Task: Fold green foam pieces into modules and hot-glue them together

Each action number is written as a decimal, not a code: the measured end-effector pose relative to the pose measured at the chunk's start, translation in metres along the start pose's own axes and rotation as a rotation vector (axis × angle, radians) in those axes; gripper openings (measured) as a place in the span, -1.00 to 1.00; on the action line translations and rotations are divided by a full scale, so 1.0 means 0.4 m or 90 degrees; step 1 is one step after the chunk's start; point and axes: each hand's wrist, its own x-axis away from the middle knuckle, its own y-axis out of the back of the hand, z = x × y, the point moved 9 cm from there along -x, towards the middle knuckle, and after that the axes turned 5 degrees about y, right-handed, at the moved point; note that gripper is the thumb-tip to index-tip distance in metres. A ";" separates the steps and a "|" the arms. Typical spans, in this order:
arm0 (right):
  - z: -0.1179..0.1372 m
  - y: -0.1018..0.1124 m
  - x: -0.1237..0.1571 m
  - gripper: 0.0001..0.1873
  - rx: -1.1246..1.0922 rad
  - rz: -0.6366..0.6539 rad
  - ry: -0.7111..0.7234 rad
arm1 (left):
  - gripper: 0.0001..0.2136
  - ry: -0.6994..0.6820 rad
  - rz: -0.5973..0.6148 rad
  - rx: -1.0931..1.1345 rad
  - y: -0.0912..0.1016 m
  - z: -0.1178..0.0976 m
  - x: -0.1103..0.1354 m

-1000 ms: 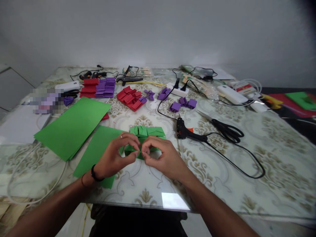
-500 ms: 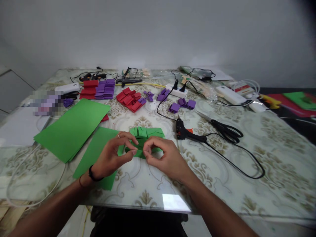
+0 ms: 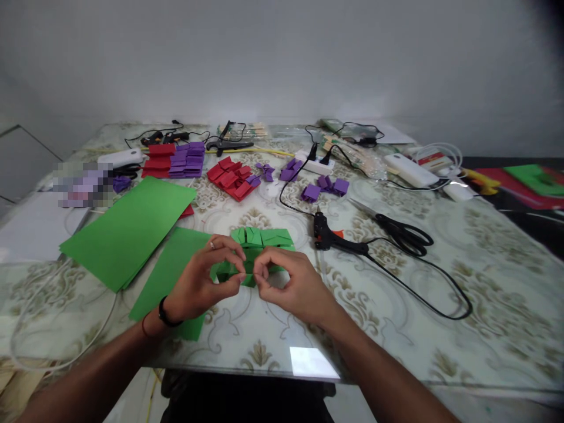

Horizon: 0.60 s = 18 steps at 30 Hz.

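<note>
My left hand [image 3: 209, 270] is closed in a pinch, thumb and forefinger together at one end of a small green folded paper piece [image 3: 249, 281]. Facing it, my right hand [image 3: 286, 279] pinches the other end, its fingertips a short gap from the left ones. My fingers hide much of this piece. Just behind the hands lie several green folded paper pieces [image 3: 263, 237], side by side. Under my left wrist a green paper sheet [image 3: 165, 273] lies flat, and beyond it is a stack of green sheets [image 3: 132, 232].
To the right are a black glue gun [image 3: 328, 235] with its cord and black-handled scissors [image 3: 400, 232]. Red folded pieces [image 3: 231, 176] and purple folded pieces [image 3: 311, 192] lie farther back, before a white power strip [image 3: 317, 163]. A white cable [image 3: 64, 358] loops at the left.
Both hands stay in nearly the same place. Their fingertips have moved slightly, and the left thumb and forefinger are closer together on the green paper.
</note>
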 end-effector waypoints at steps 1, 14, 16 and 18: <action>-0.001 0.004 0.000 -0.88 0.002 -0.005 -0.004 | -0.86 -0.004 -0.005 0.009 0.003 0.001 0.000; 0.028 0.015 0.006 -0.84 0.035 -0.022 0.069 | -0.86 -0.048 -0.037 0.009 0.014 -0.017 0.004; 0.031 0.016 0.006 -0.84 0.035 -0.022 0.075 | -0.86 -0.052 -0.038 0.007 0.014 -0.017 0.004; 0.033 0.017 0.006 -0.84 0.034 -0.025 0.079 | -0.85 -0.052 -0.032 0.005 0.012 -0.017 0.004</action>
